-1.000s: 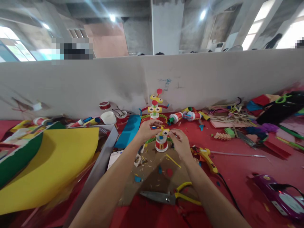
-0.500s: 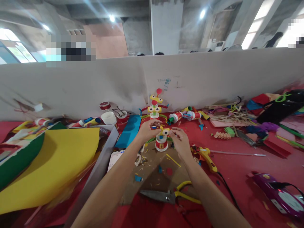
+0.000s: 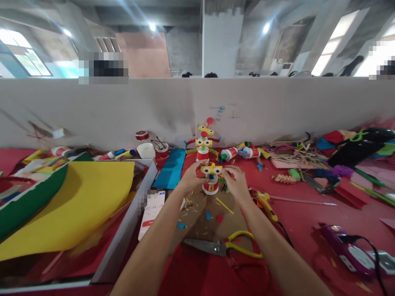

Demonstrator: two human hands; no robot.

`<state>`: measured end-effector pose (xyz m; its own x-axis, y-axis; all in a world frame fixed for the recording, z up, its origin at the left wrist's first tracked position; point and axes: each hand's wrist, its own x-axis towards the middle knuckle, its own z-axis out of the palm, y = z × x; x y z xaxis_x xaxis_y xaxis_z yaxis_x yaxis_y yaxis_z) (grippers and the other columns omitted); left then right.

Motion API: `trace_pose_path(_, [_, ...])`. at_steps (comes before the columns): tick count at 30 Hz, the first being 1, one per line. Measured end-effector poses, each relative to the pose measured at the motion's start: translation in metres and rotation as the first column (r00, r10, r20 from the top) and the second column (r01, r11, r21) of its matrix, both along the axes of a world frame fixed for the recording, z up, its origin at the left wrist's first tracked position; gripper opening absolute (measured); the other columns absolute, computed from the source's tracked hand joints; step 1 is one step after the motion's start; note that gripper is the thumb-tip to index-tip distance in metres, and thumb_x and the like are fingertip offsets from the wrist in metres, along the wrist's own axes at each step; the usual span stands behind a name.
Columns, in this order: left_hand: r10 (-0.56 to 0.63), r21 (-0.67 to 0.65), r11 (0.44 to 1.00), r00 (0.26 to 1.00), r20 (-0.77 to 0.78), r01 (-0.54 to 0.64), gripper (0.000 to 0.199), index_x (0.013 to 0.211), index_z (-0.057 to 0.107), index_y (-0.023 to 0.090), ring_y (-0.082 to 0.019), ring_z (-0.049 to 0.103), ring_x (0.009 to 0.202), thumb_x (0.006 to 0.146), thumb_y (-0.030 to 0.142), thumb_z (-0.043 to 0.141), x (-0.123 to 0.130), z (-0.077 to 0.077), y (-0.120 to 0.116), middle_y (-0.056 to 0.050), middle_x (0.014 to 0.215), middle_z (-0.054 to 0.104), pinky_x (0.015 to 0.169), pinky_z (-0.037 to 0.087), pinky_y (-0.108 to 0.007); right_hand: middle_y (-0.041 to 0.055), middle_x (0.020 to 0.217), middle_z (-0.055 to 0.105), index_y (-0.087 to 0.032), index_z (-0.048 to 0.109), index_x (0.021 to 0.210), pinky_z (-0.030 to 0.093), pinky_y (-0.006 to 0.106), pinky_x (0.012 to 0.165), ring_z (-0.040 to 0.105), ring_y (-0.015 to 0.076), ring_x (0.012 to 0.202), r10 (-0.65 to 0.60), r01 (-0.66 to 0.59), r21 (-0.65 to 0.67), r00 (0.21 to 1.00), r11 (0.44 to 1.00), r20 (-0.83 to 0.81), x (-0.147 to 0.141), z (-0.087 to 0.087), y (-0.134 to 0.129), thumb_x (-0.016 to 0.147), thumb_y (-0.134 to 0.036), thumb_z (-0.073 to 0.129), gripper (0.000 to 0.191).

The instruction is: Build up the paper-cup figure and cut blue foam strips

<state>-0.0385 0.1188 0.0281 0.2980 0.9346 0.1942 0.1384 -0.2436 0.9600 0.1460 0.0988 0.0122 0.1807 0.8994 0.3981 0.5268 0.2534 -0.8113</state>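
Note:
A small paper-cup figure [image 3: 210,188] stands upright on the brown board [image 3: 197,228], with a yellow eye piece [image 3: 211,169] at its top. My left hand [image 3: 194,177] is at the left side of the eye piece, thumb and fingers apart around its edge. From the right, my right hand [image 3: 235,179] pinches the other end of the piece between thumb and fingertips. Both round eyes face me. Behind the hands stand similar figures [image 3: 203,154] with coiled paper arms. Yellow-handled scissors [image 3: 222,248] lie on the near part of the board.
A yellow glue gun [image 3: 268,205] lies right of my right forearm. A phone [image 3: 152,214] and an open box [image 3: 125,246] with yellow sheet [image 3: 77,201] are left. Behind are a blue sheet [image 3: 170,168], lying cups [image 3: 230,153] and sticks [image 3: 291,153]; a purple device [image 3: 345,250] is right.
The view has shifted slightly. My left hand has moved off the front of the eye piece, so both eyes now show. The piece now faces me more squarely.

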Motion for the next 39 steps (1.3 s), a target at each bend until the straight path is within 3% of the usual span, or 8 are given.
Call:
trace_pose_path(7, [-0.012, -0.017, 1.000, 1.000, -0.016, 0.012, 0.075, 0.124, 0.051, 0.016, -0.024, 0.054, 0.110, 0.053, 0.016, 0.077, 0.003, 0.005, 0.003, -0.013, 0.124, 0.055, 0.093, 0.043, -0.037, 0.0097, 0.100, 0.066, -0.019, 0.064, 0.098, 0.039, 0.040, 0.088, 0.055, 0.0237, 0.098, -0.102, 0.086, 0.109, 0.983, 0.990, 0.155, 0.016, 0.014, -0.041, 0.086, -0.038, 0.044, 0.030])
trace_pose_path(12, [0.014, 0.007, 1.000, 1.000, -0.019, -0.014, 0.073, 0.121, 0.053, 0.017, -0.023, 0.054, 0.108, 0.052, 0.015, 0.076, 0.001, -0.001, 0.008, -0.012, 0.120, 0.057, 0.094, 0.042, -0.039, 0.0034, 0.081, 0.070, -0.022, 0.067, 0.083, 0.044, 0.033, 0.073, 0.062, 0.0204, 0.077, 0.310, -0.218, -0.272, 0.877, 0.937, 0.367, 0.027, -0.014, -0.083, 0.073, -0.018, 0.058, 0.014])
trace_pose_path(18, [0.060, 0.025, 0.998, 0.998, 0.024, -0.061, 0.080, 0.124, 0.051, 0.018, -0.022, 0.053, 0.109, 0.049, 0.016, 0.078, -0.007, 0.002, 0.000, -0.011, 0.118, 0.058, 0.096, 0.040, -0.039, 0.0044, 0.087, 0.071, -0.022, 0.068, 0.089, 0.044, 0.035, 0.076, 0.064, 0.0212, 0.082, 0.364, -0.203, -0.394, 0.843, 0.897, 0.396, 0.033, -0.036, -0.094, 0.070, -0.014, 0.063, 0.021])
trace_pose_path(25, [0.424, 0.004, 0.899, 0.874, 0.238, -0.438, 0.053, 0.110, 0.056, 0.021, -0.015, 0.057, 0.095, 0.059, 0.019, 0.072, -0.030, 0.006, -0.047, -0.005, 0.105, 0.060, 0.085, 0.045, -0.030, 0.0061, 0.088, 0.068, -0.022, 0.067, 0.085, 0.037, 0.040, 0.087, 0.058, 0.0226, 0.087, 0.347, -0.220, -0.317, 0.834, 0.923, 0.430, 0.012, -0.040, -0.095, 0.071, -0.018, 0.065, 0.015])
trace_pose_path(30, [0.597, -0.139, 0.801, 0.763, 0.247, -0.582, 0.027, 0.091, 0.060, 0.018, -0.012, 0.057, 0.078, 0.065, 0.021, 0.065, -0.028, -0.008, -0.093, -0.002, 0.089, 0.062, 0.072, 0.045, -0.024, 0.0037, 0.076, 0.065, -0.020, 0.063, 0.071, 0.039, 0.035, 0.079, 0.057, 0.0206, 0.079, 0.357, -0.235, -0.350, 0.870, 0.907, 0.340, 0.007, -0.040, -0.093, 0.065, -0.009, 0.062, 0.013])
trace_pose_path(34, [0.573, -0.198, 0.815, 0.809, 0.132, -0.545, 0.021, 0.089, 0.064, 0.018, -0.012, 0.057, 0.072, 0.068, 0.023, 0.062, -0.012, -0.017, -0.122, -0.002, 0.083, 0.064, 0.067, 0.044, -0.025, 0.0008, 0.071, 0.064, -0.020, 0.063, 0.078, 0.042, 0.029, 0.065, 0.057, 0.0161, 0.067, 0.341, -0.245, -0.375, 0.915, 0.894, 0.214, 0.008, -0.037, -0.095, 0.070, -0.015, 0.056, 0.012])
trace_pose_path(37, [0.409, -0.260, 0.883, 0.913, 0.016, -0.391, 0.023, 0.089, 0.068, 0.018, -0.014, 0.058, 0.070, 0.069, 0.028, 0.064, 0.006, -0.020, -0.138, -0.003, 0.082, 0.067, 0.065, 0.045, -0.027, 0.0011, 0.075, 0.066, -0.019, 0.065, 0.083, 0.043, 0.027, 0.064, 0.058, 0.0154, 0.069, 0.240, -0.296, -0.376, 0.952, 0.878, -0.188, 0.004, -0.027, -0.102, 0.070, -0.027, 0.062, 0.016])
trace_pose_path(39, [0.306, -0.287, 0.911, 0.952, -0.011, -0.296, 0.024, 0.089, 0.070, 0.018, -0.016, 0.060, 0.072, 0.070, 0.032, 0.066, 0.018, -0.020, -0.146, -0.005, 0.083, 0.069, 0.066, 0.046, -0.028, 0.0008, 0.074, 0.067, -0.020, 0.066, 0.081, 0.043, 0.027, 0.065, 0.058, 0.0146, 0.068, 0.147, -0.366, -0.377, 0.854, 0.851, -0.499, 0.000, -0.017, -0.109, 0.066, -0.034, 0.067, 0.021])
